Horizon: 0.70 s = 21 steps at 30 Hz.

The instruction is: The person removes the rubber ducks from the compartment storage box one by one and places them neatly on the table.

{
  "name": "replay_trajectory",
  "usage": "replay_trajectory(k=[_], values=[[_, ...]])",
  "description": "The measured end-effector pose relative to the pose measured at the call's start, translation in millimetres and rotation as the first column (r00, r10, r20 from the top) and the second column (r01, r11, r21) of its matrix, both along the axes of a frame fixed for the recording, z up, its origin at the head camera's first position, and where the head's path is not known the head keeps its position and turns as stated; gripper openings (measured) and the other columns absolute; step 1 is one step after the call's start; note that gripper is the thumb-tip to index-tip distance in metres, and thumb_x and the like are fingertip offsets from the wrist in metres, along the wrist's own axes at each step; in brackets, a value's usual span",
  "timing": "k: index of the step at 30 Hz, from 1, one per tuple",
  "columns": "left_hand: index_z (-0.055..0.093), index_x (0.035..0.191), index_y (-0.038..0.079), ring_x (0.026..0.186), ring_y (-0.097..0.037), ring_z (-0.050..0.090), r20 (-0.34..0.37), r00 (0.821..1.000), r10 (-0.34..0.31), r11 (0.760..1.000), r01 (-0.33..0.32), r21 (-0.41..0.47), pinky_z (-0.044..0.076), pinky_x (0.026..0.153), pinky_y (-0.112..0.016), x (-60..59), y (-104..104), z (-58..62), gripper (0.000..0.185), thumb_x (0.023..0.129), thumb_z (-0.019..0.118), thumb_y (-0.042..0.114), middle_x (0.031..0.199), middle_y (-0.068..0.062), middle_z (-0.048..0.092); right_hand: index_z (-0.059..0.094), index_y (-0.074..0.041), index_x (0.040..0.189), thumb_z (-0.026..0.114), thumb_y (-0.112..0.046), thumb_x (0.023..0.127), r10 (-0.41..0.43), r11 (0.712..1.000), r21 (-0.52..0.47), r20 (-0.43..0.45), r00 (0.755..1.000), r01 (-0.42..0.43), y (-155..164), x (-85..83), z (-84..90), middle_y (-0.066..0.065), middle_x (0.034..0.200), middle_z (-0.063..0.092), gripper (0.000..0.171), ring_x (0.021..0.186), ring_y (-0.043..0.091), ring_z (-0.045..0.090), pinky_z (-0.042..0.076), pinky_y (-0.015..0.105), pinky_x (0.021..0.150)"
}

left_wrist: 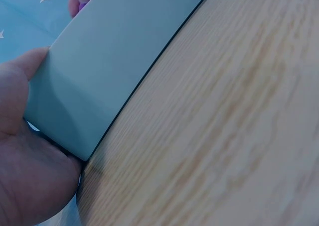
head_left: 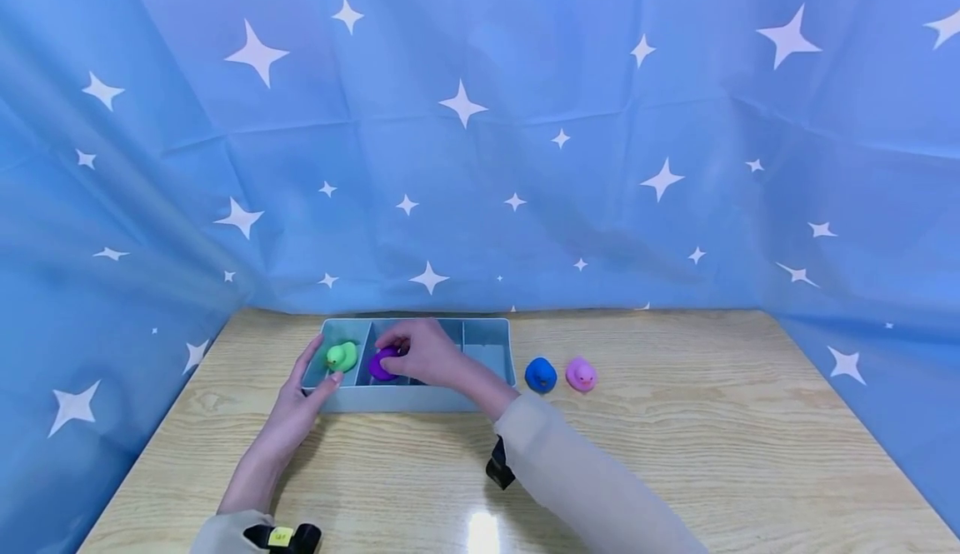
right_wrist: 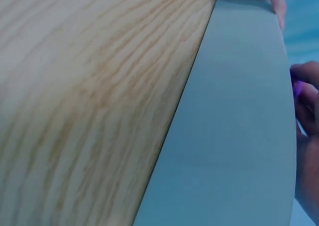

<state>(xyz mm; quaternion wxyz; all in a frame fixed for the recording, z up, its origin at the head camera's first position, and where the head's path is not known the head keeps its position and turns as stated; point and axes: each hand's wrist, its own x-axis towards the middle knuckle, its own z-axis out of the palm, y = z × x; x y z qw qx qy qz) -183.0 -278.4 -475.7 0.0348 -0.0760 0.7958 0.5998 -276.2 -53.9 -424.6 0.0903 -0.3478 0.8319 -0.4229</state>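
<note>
A grey-blue divided tray sits at the back of the wooden table. A green duck stands in its leftmost compartment. My right hand reaches over the second compartment and pinches a purple duck there. My left hand holds the tray's front-left corner, thumb on the front rim and fingers along the left wall. The left wrist view shows the tray wall against my palm. In the right wrist view, a sliver of the purple duck shows between my fingers, past the tray wall.
A blue duck and a pink duck stand side by side on the table, just right of the tray. The tray's rightmost compartment holds nothing. Blue star-print cloth hangs behind and at both sides.
</note>
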Motion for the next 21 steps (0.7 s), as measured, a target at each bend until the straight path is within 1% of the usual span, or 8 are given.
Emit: replay_trajectory(k=[3, 6, 12, 17, 21], values=[[0.002, 0.166, 0.035, 0.154, -0.042, -0.011, -0.008, 1.0, -0.003, 1.0, 0.003, 0.004, 0.0, 0.117, -0.072, -1.0, 1, 0.4, 0.08, 0.107, 0.056, 0.034, 0.171, -0.015, -0.007, 0.078, -0.003, 0.112, 0.077, -0.006, 0.09, -0.024, 0.998, -0.062, 0.009, 1.0, 0.024, 7, 1.1, -0.3, 0.004, 0.101, 0.074, 0.023, 0.085, 0.008, 0.066, 0.055, 0.02, 0.072], [0.002, 0.166, 0.035, 0.154, -0.041, -0.011, -0.013, 1.0, -0.005, 1.0, 0.006, 0.007, 0.0, 0.118, -0.07, -1.4, 0, -0.3, 0.08, 0.108, 0.056, 0.032, 0.171, -0.015, -0.008, 0.078, -0.003, 0.112, 0.076, -0.006, 0.091, -0.052, 0.993, -0.104, 0.023, 0.998, 0.054, 15, 2.2, 1.1, 0.005, 0.101, 0.074, 0.021, 0.084, 0.009, 0.065, 0.055, 0.022, 0.07], [0.002, 0.166, 0.036, 0.154, -0.042, -0.011, -0.004, 1.0, 0.004, 1.0, -0.004, 0.008, 0.001, 0.117, -0.072, -0.7, 0, 0.1, 0.08, 0.107, 0.056, 0.034, 0.171, -0.014, -0.008, 0.079, -0.005, 0.112, 0.077, -0.009, 0.09, -0.105, 0.985, -0.138, 0.019, 0.994, 0.106, 23, 2.0, 0.5, 0.003, 0.101, 0.074, 0.022, 0.084, 0.01, 0.063, 0.055, 0.023, 0.069], [0.002, 0.166, 0.036, 0.154, -0.043, -0.011, 0.004, 1.0, 0.004, 1.0, -0.004, 0.007, 0.002, 0.117, -0.071, -1.2, -1, -0.9, 0.081, 0.107, 0.057, 0.034, 0.171, -0.016, -0.009, 0.079, -0.006, 0.112, 0.077, -0.01, 0.09, -0.126, 0.975, -0.182, 0.035, 0.991, 0.13, 25, 3.7, 2.1, 0.001, 0.098, 0.073, 0.023, 0.084, 0.011, 0.062, 0.055, 0.024, 0.068], [0.002, 0.166, 0.035, 0.154, -0.042, -0.011, 0.009, 1.0, -0.001, 1.0, 0.0, 0.007, 0.001, 0.118, -0.071, -2.2, 0, -1.5, 0.08, 0.107, 0.056, 0.034, 0.171, -0.016, -0.009, 0.08, -0.007, 0.112, 0.077, -0.012, 0.09, -0.136, 0.968, -0.206, 0.036, 0.99, 0.14, 28, 6.3, 6.6, 0.001, 0.101, 0.073, 0.023, 0.086, 0.012, 0.061, 0.055, 0.024, 0.067]])
